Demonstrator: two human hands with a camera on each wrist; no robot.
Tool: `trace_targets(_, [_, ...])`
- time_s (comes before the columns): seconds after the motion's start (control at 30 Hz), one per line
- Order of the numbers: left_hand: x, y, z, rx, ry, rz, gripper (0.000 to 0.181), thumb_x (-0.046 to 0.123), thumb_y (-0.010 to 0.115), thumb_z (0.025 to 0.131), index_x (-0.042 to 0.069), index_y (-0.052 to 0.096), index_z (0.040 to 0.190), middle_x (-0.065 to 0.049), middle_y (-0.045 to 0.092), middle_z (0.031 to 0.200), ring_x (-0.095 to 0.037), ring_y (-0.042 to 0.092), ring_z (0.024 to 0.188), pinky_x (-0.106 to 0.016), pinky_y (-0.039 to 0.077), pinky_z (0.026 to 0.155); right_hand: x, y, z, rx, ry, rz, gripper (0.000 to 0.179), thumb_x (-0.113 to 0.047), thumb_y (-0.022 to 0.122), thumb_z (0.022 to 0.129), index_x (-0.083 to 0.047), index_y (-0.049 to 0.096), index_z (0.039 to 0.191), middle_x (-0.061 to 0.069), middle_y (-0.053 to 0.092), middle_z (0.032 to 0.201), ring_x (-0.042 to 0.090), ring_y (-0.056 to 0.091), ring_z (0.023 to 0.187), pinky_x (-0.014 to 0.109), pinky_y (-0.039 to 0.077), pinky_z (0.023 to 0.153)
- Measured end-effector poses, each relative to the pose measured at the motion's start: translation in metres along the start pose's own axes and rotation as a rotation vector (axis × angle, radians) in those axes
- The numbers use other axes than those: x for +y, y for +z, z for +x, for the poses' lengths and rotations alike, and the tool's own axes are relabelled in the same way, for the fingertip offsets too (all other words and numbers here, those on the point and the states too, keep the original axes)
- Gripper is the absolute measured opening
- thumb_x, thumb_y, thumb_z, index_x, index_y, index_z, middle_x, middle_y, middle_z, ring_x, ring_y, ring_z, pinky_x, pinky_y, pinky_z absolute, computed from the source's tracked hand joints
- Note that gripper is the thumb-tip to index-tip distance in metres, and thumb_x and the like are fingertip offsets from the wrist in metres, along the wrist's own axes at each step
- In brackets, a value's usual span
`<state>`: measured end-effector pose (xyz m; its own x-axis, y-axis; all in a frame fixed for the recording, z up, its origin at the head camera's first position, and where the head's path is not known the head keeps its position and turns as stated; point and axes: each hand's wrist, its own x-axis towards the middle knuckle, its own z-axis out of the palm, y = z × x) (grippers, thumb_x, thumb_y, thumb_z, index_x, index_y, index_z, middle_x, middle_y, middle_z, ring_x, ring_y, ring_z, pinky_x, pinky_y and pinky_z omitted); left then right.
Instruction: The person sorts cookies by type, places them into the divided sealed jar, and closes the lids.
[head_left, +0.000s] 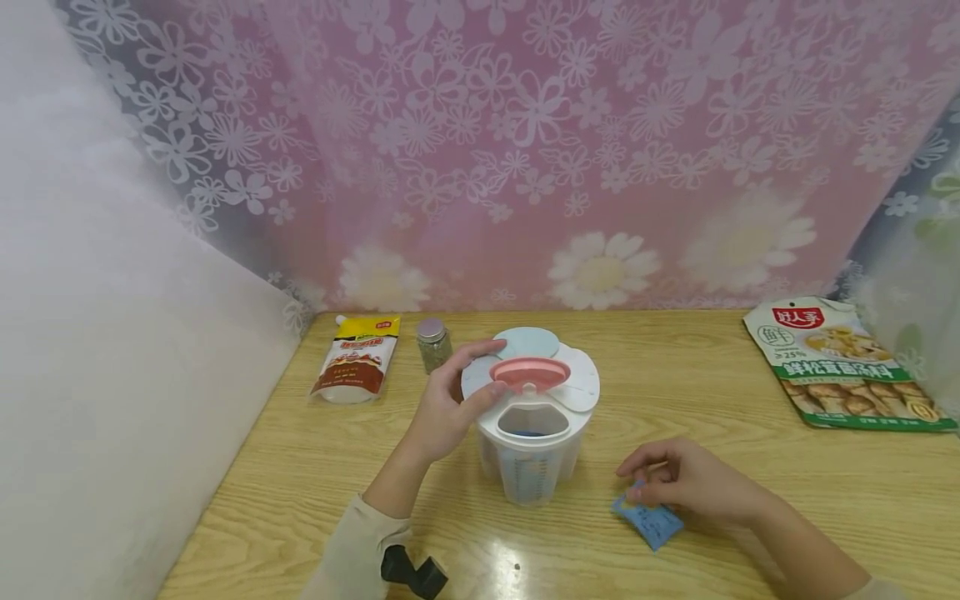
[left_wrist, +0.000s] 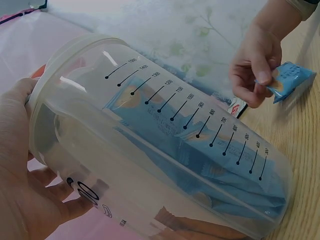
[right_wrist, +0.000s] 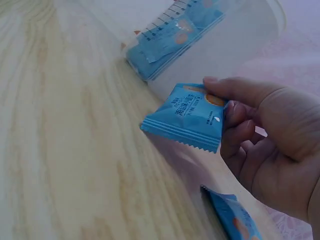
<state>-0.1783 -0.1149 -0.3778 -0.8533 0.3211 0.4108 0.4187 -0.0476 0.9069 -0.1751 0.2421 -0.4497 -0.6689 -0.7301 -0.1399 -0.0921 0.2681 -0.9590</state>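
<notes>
A clear storage container with a white top stands on the table, one compartment uncovered and its pink flap raised. Gripping the container by its top is my left hand, the thumb near the pink flap. Inside, several blue snack packets show through the measuring-marked wall. To the right of the container, my right hand pinches a small blue snack packet between thumb and fingers, just above the table. Below that hand in the right wrist view, another blue packet lies on the table.
Behind the container at left stand a small glass jar with a lilac lid and a yellow-topped pouch. A large green-and-white food bag lies at the right rear. Floral curtain hangs along the table's back edge.
</notes>
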Motion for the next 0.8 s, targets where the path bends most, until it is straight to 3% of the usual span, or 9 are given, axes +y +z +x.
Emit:
trace_targets(0.13, [0.0, 0.0, 0.0, 0.003, -0.002, 0.002, 0.057, 0.036, 0.068, 0.095, 0.005, 0.052, 0.14, -0.013, 0.044, 0.151, -0.011, 0.061, 0.113, -0.027, 0.056, 0.09, -0.007, -0.003, -0.001, -0.007, -0.052, 0.031, 0.026, -0.006, 0.061, 0.097, 0.011, 0.061, 0.118, -0.001, 0.073, 0.088, 0.001, 0.042, 0.052, 0.026, 0.038, 0.041])
trace_targets(0.27, [0.0, 0.0, 0.0, 0.006, -0.01, -0.01, 0.057, 0.035, 0.068, 0.095, 0.005, 0.052, 0.14, -0.012, 0.044, 0.151, -0.011, 0.062, 0.112, -0.027, 0.056, 0.089, -0.016, -0.002, -0.001, -0.01, -0.176, 0.075, 0.02, 0.002, 0.058, 0.097, 0.015, 0.06, 0.113, -0.001, 0.073, 0.088, 0.016, 0.038, 0.05, 0.038, 0.034, 0.04])
trace_targets(0.37, [0.0, 0.0, 0.001, 0.007, -0.012, -0.011, 0.055, 0.034, 0.068, 0.095, 0.006, 0.053, 0.14, -0.011, 0.045, 0.15, -0.011, 0.062, 0.111, -0.027, 0.056, 0.089, -0.025, -0.001, 0.001, 0.009, -0.276, 0.095, 0.015, 0.008, 0.055, 0.096, 0.01, 0.063, 0.109, -0.002, 0.07, 0.09, 0.024, 0.038, 0.052, 0.04, 0.034, 0.04])
trace_targets(0.6, [0.0, 0.0, 0.001, 0.007, -0.011, -0.007, 0.055, 0.035, 0.067, 0.095, 0.005, 0.053, 0.139, -0.012, 0.046, 0.15, -0.012, 0.061, 0.113, -0.027, 0.056, 0.091, -0.048, -0.003, 0.005, -0.002, -0.556, 0.156, 0.042, 0.028, 0.048, 0.088, -0.001, 0.068, 0.112, 0.002, 0.066, 0.098, 0.025, 0.041, 0.056, 0.04, 0.036, 0.039])
trace_targets(0.8, [0.0, 0.001, 0.001, 0.008, -0.016, -0.01, 0.053, 0.032, 0.068, 0.094, 0.006, 0.054, 0.139, -0.01, 0.047, 0.149, -0.012, 0.061, 0.112, -0.027, 0.056, 0.09, -0.074, -0.004, 0.012, -0.001, -0.739, 0.244, 0.047, 0.031, 0.046, 0.086, 0.001, 0.067, 0.116, 0.004, 0.065, 0.099, 0.025, 0.044, 0.06, 0.035, 0.034, 0.038])
